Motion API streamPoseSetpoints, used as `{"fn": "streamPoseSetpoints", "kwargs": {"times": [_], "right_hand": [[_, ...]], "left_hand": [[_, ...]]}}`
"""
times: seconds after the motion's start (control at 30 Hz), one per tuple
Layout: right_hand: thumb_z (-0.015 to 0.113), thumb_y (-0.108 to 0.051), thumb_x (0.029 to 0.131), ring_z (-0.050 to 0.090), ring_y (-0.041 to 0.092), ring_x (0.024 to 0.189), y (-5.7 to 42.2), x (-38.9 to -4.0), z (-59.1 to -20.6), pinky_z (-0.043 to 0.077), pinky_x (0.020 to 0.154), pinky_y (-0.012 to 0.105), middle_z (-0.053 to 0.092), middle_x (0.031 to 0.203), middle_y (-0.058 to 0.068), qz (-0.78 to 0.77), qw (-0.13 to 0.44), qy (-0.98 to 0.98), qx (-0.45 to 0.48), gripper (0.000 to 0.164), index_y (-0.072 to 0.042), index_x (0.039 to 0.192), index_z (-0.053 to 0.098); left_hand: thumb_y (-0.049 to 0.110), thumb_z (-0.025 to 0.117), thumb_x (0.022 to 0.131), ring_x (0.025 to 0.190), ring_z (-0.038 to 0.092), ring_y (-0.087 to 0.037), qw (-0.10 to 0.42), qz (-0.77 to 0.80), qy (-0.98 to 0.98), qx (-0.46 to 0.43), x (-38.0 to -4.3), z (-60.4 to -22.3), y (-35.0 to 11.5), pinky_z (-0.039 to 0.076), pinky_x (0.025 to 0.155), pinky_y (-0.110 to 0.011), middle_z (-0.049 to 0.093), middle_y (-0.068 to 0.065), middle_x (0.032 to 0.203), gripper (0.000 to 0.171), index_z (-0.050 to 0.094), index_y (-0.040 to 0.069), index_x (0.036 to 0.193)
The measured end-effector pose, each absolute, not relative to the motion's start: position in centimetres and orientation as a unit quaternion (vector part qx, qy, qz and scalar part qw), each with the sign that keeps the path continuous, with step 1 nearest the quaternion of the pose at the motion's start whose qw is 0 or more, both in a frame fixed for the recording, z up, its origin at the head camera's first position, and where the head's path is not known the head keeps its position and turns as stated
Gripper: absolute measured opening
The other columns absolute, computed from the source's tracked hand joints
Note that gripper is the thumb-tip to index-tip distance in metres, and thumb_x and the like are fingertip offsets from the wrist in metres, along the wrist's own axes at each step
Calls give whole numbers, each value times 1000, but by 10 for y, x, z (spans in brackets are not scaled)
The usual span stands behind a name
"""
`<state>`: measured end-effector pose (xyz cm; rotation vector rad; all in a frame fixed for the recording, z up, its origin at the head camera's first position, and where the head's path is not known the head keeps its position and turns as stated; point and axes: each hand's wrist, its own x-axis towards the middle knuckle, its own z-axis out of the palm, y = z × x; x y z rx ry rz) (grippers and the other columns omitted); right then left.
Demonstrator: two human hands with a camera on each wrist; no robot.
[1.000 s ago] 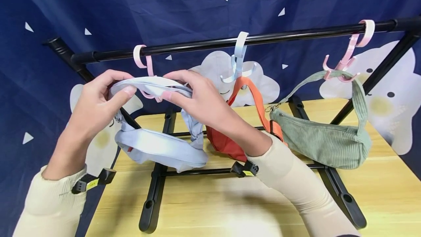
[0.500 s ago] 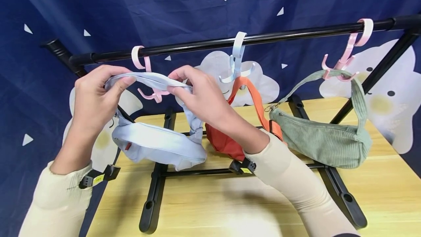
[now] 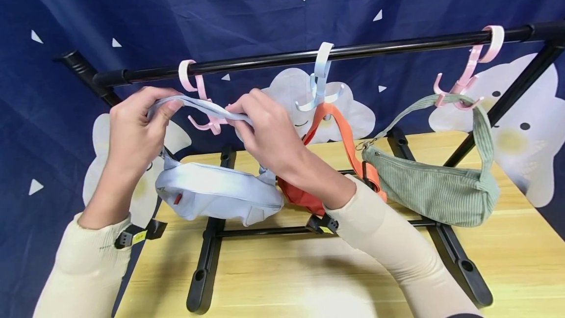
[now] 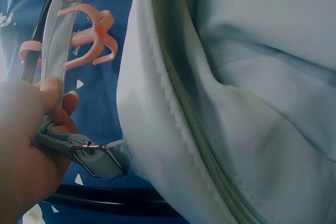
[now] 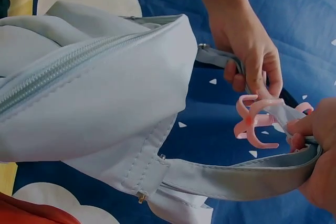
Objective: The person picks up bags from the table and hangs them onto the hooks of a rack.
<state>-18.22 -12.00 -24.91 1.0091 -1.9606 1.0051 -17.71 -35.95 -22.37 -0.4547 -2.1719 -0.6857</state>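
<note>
My left hand (image 3: pixel 136 129) pinches one end of a pale blue bag's strap (image 3: pixel 205 106) between thumb and fingers. Further right, my right hand (image 3: pixel 271 134) grips the same strap, which stretches between them. Beneath hangs the pale blue shoulder bag (image 3: pixel 216 188), with a small red tag on its front. The strap crosses a pink multi-prong hook (image 3: pixel 215 122) on the rail. In the left wrist view, prongs of the pink hook (image 4: pixel 97 35) overlap the strap; whether the hook bears it I cannot tell. A metal buckle (image 4: pixel 98 160) sits on the strap below the left hand.
A black rail (image 3: pixel 388 49) spans the rack above a wooden table (image 3: pixel 273 274). A light blue hook (image 3: pixel 320 80) carries an orange-red bag (image 3: pixel 348 139), partly behind the right arm. At right, another pink hook (image 3: pixel 465 77) holds a green corduroy bag (image 3: pixel 430 185). A navy curtain hangs behind.
Both hands have shifted slightly right with the strap, which now appears narrower and more edge-on. The pink hook's prongs show more below the strap. The pale blue bag has swung a little.
</note>
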Motion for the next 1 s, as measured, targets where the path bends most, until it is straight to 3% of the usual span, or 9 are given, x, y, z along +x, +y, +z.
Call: {"fn": "streamPoseSetpoints", "kwargs": {"times": [0.23,0.43,0.53,1.0], "right_hand": [[70,-7,98,65,19,89,-121,-181,-251,55,77,21,72,99,11,386,343,-763,390,8,0,101,71],[70,-8,98,65,18,89,-121,-182,-253,55,77,21,73,101,11,394,324,-769,385,9,-1,102,72],[70,-9,99,63,19,86,-121,-182,-255,53,74,20,72,99,11,397,314,-772,384,9,-1,102,72],[70,-9,99,61,17,81,-119,-184,-263,49,65,18,73,98,11,400,294,-781,379,13,-1,108,74]], "left_hand": [[13,70,98,64,39,3,372,-273,-871,-172,-174,-228,-362,31,61,-15,74,-14,93,19,76,1,111],[16,69,99,62,39,-3,351,-272,-882,-158,-174,-233,-365,31,58,-18,56,0,77,20,76,2,113],[17,69,100,62,38,-4,341,-272,-886,-154,-173,-235,-367,30,57,-19,52,0,74,21,76,3,113],[17,67,101,63,38,-5,328,-273,-891,-158,-172,-249,-369,30,59,-19,58,-6,78,22,74,-1,112]]}}
